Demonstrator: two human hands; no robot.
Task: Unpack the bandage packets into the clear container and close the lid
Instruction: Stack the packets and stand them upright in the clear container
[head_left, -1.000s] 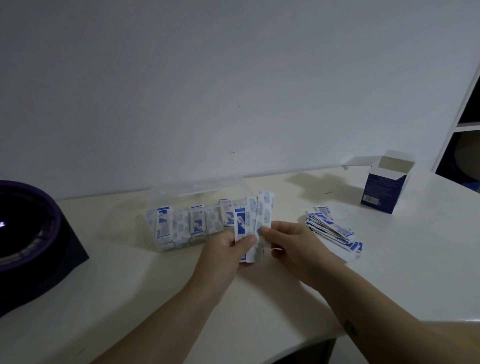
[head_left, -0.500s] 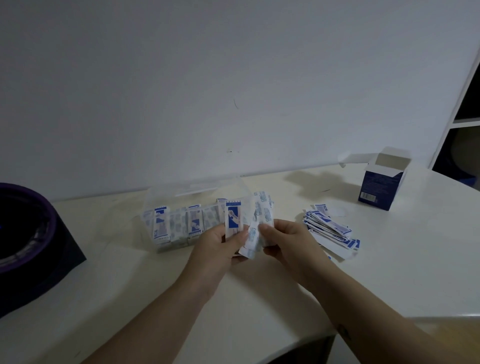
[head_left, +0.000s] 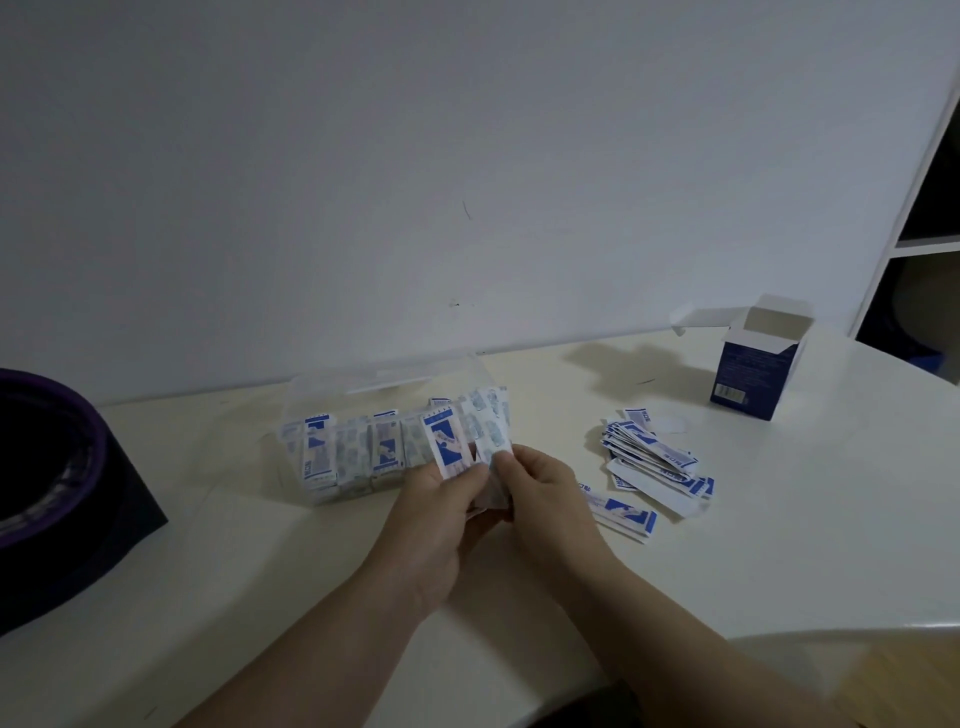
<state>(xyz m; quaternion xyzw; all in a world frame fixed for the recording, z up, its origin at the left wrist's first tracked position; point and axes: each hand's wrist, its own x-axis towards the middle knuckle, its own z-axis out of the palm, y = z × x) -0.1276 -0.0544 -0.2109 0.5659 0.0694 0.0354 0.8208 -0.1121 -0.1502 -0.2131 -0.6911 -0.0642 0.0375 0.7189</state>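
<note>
- Blue-and-white bandage packets (head_left: 445, 446) stand pinched upright in the left hand (head_left: 441, 501), just in front of the clear container (head_left: 363, 382).
- Right hand (head_left: 543, 486), fingers curled, pinches a neighbouring packet (head_left: 491, 441).
- Both forearms reach forward over the table (head_left: 260, 597).

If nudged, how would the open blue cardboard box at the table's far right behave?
The blue cardboard box probably slides or tips easily: it stands upright with its flaps open and nothing showing inside its mouth. Its thin card walls would likely dent under a firm squeeze.
</note>
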